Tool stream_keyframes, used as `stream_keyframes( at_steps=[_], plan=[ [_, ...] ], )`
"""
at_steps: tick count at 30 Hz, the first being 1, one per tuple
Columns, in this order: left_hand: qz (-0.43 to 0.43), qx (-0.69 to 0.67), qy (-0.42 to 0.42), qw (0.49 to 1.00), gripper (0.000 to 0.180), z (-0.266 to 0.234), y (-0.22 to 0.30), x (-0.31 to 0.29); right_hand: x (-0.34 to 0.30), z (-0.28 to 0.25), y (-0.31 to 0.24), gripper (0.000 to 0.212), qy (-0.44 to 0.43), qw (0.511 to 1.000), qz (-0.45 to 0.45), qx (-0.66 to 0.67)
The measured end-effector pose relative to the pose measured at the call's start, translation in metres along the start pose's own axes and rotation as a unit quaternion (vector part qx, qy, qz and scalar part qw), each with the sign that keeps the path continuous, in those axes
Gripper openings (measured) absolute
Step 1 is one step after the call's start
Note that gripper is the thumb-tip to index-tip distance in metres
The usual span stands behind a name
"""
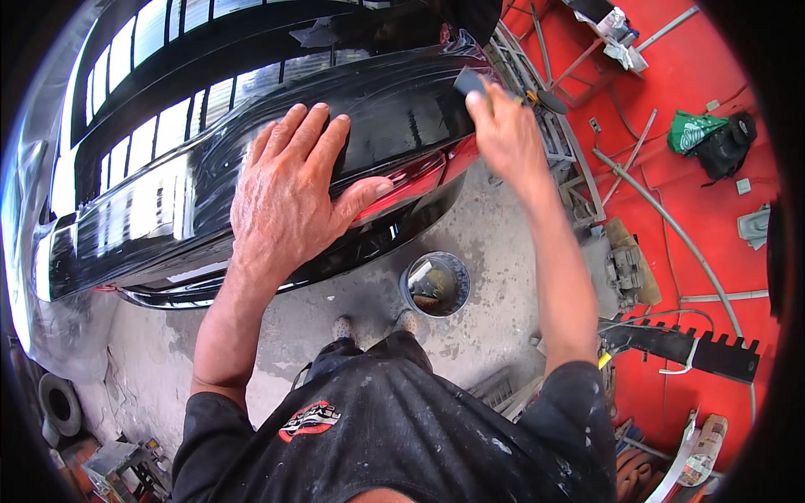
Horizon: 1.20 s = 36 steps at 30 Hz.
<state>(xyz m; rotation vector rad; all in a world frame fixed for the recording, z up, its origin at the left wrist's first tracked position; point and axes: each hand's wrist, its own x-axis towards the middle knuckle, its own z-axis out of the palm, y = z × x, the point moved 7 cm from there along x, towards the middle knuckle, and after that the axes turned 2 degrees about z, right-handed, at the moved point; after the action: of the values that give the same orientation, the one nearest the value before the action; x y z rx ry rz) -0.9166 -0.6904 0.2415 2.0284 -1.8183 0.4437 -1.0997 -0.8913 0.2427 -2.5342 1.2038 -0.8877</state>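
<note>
A glossy black car body panel (402, 117) fills the upper part of the head view, with whitish streaks and smears on it. My left hand (293, 184) lies flat on this panel near its edge, fingers stretched out and thumb pointing at the red tail light (423, 178). Farther right, at the panel's corner, my right hand (507, 126) grips a small flat dark grey piece (469, 81), which looks like a sanding block or folded sandpaper. The piece is against or just over the panel; contact is hard to tell. My right fingers are partly hidden behind the hand.
On the grey concrete floor (352, 285) stands a bucket (436, 284) with several items inside, near my feet. Clear plastic sheeting (50, 327) hangs at the car's left. A metal frame (562, 142) and a red wall (637, 193) are on the right. A tyre (60, 404) lies lower left.
</note>
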Motion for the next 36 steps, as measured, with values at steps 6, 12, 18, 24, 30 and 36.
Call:
stream_keyframes(
  at_steps=[6, 12, 18, 24, 30, 36],
  plan=[
    [0.010, -0.005, 0.001, 1.000, 0.094, 0.001, 0.003, 0.000, 0.047, -0.001, 0.040, 0.053, -0.039, 0.998, 0.039, -0.017],
    [-0.004, 0.001, 0.004, 1.000, 0.091, -0.005, 0.002, 0.003, 0.004, -0.022, 0.029, 0.048, -0.018, 0.997, 0.052, 0.049],
    [-0.012, -0.032, 0.015, 0.999, 0.082, -0.006, 0.012, 0.014, 0.088, 0.009, 0.123, 0.053, -0.017, 0.987, 0.124, 0.099],
    [-0.026, 0.008, -0.002, 1.000, 0.086, -0.008, -0.002, 0.003, 0.015, -0.005, 0.065, 0.053, -0.044, 0.983, 0.008, 0.180],
    [-0.043, -0.032, -0.019, 0.998, 0.091, 0.002, -0.003, 0.011, 0.107, 0.029, 0.128, 0.044, -0.073, 0.984, 0.036, 0.160],
    [-0.052, -0.021, -0.015, 0.998, 0.088, -0.002, -0.007, 0.005, 0.112, 0.049, 0.127, 0.043, -0.051, 0.985, -0.030, 0.162]
  ],
)
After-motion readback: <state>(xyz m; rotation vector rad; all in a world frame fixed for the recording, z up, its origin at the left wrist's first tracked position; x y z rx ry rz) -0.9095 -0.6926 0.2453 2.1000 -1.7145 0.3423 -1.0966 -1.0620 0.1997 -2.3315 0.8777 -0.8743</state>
